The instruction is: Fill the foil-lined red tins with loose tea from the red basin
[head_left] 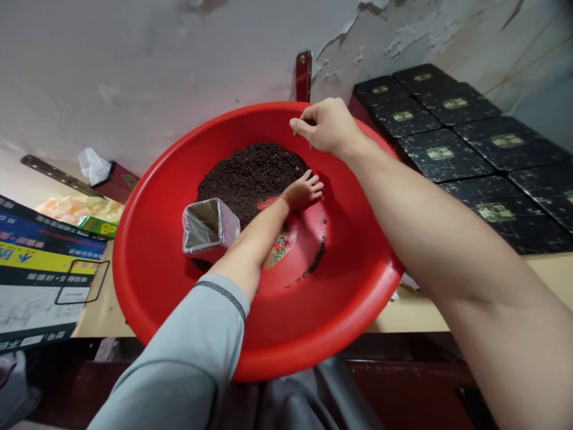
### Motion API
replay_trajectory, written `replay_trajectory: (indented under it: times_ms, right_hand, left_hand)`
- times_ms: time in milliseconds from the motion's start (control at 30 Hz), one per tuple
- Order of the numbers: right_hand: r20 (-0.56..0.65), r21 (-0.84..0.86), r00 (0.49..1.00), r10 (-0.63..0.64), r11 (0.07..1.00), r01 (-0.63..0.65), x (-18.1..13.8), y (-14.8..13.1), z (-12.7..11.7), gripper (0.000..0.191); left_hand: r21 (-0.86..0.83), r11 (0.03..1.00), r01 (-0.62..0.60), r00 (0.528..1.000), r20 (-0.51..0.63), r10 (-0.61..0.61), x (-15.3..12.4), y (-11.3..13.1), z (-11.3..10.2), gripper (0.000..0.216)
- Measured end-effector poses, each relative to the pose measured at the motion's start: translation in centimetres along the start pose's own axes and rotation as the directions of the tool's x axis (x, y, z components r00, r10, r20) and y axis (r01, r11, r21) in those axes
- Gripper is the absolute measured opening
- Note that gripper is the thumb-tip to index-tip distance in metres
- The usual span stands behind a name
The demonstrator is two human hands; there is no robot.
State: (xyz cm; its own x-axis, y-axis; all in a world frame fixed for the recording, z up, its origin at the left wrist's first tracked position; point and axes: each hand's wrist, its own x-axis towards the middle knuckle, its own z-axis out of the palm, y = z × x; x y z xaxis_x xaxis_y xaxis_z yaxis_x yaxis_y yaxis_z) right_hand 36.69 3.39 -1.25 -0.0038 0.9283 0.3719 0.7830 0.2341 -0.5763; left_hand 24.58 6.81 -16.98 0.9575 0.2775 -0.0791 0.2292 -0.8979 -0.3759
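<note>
Head view: a red basin (286, 361) is resting on the tabletop (423, 312). Within, a plastic-lined container (210, 227) is standing at the near-left edge of a dark, loose mound (253, 170). The left hand (303, 191), fingers spread, is lying beside the mound's right edge; the right hand (329, 124), fingers curled, is hovering beyond, any pinched object being impossible to tell.

Mod. indoor light — soft shadows w/ pale sheen in red basin (358, 251) — wide-angle distortion @ edges, slt blur

Lettering on the carton (45, 275) and black boxes (461, 158) is unreadable.
</note>
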Motion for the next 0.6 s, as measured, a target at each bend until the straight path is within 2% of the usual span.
replay_trajectory:
  times_ms: [100,233,367,467,600]
  right_hand:
    - [0.051,-0.029,0.998,0.028,0.999,-0.026,0.1,0.0,0.1,0.038]
    - [0.096,-0.069,0.995,0.034,0.997,-0.027,-0.1,0.0,0.2,0.042]
    - [0.122,-0.106,0.992,0.037,0.994,-0.024,-0.3,0.2,0.4,0.041]
    - [0.122,-0.11,0.992,0.038,0.994,-0.024,-0.2,0.5,0.3,0.041]
    - [0.109,-0.088,0.993,0.041,0.996,-0.031,0.0,0.9,0.1,0.043]
  left_hand:
    - [-0.016,0.996,0.092,0.993,0.076,-0.091,-0.7,-3.5,1.1,0.042]
    - [-0.099,0.962,0.253,0.954,0.188,-0.232,-1.2,-7.4,2.5,0.049]
    - [-0.123,0.91,0.395,0.905,0.22,-0.363,-0.5,-8.8,3.5,0.034]
    - [-0.087,0.896,0.435,0.879,0.258,-0.402,-0.4,-9.7,3.7,0.026]
    - [-0.058,0.833,0.55,0.797,0.335,-0.503,-1.8,-11.4,3.3,0.025]
